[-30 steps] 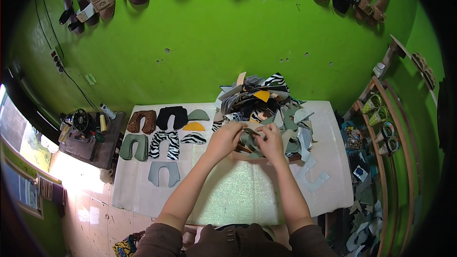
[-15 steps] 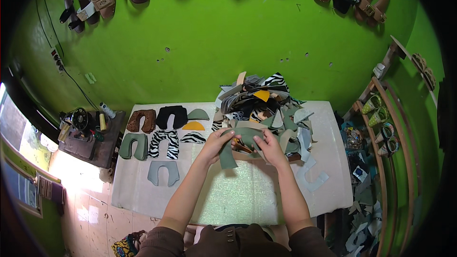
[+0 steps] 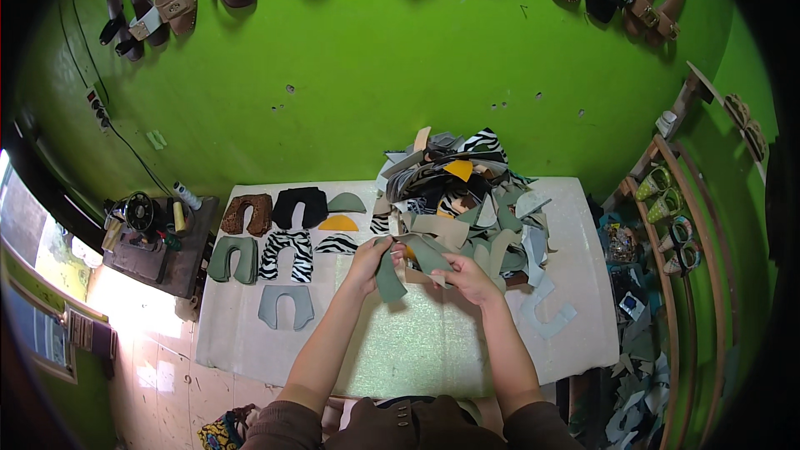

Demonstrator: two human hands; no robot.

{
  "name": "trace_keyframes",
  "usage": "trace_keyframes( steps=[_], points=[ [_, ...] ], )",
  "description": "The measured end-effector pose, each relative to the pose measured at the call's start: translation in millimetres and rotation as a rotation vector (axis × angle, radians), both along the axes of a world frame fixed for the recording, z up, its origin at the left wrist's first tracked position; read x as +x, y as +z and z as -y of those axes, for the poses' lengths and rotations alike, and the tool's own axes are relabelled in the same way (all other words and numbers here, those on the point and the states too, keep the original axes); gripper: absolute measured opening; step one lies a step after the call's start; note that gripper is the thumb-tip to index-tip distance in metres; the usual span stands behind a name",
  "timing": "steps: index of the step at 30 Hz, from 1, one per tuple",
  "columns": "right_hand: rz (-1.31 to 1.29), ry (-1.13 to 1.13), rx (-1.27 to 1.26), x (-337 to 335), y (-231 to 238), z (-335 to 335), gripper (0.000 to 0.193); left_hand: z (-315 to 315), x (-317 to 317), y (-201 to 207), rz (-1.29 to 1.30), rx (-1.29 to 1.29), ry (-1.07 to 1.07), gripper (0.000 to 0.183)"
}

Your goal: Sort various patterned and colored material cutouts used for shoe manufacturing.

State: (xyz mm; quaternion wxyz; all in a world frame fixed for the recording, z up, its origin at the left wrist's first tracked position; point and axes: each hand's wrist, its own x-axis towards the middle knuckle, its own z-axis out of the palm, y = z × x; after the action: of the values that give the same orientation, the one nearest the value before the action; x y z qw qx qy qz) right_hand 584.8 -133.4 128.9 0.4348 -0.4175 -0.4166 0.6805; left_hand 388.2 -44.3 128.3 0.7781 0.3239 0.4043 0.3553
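Both my hands hold a green U-shaped piece of leather-like material (image 3: 389,281) above the middle of the table. My left hand (image 3: 367,267) is closed on its left part, and one arm of the piece hangs down beside the fingers. My right hand (image 3: 469,278) pinches the other arm, which slants down to the right. Just behind my hands rises a large heap of cut scraps (image 3: 400,179) in grey, green, beige, black and zebra print. A yellow scrap (image 3: 458,170) lies on the heap.
Sorted stacks stand on the table's left: brown (image 3: 260,215), black (image 3: 302,207), green (image 3: 221,265), zebra-print (image 3: 275,257) and grey (image 3: 271,308) U-shapes, plus half-moon pieces (image 3: 339,223). A pale grey U-shape (image 3: 550,317) lies at right. A sewing machine (image 3: 137,217) stands far left, a wooden rack (image 3: 696,283) right.
The green piece has been opened out from its folded loop, and its right arm now slants to the right. My right hand has turned and lowered slightly.
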Motion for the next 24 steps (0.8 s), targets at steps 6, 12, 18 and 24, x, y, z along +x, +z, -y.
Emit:
trace_keyframes(
  steps=[6,12,18,24],
  points=[
    [-0.074,0.002,0.103,-2.3,-2.5,2.4,0.037,-10.3,-7.4,-21.1,0.023,-0.079,-0.002,0.017],
    [-0.114,-0.028,0.067,2.2,-10.5,0.4,0.036,-12.9,-8.1,-12.0,-0.012,-0.218,-0.132,0.023],
    [0.317,-0.023,0.051,15.5,-7.8,-9.4,0.023,-11.6,-21.5,21.4,0.119,-0.011,-0.239,0.029],
    [0.792,-0.335,0.408,17.4,5.6,-34.0,0.020,-19.8,-29.6,57.2,0.106,0.166,-0.262,0.032]
  ],
)
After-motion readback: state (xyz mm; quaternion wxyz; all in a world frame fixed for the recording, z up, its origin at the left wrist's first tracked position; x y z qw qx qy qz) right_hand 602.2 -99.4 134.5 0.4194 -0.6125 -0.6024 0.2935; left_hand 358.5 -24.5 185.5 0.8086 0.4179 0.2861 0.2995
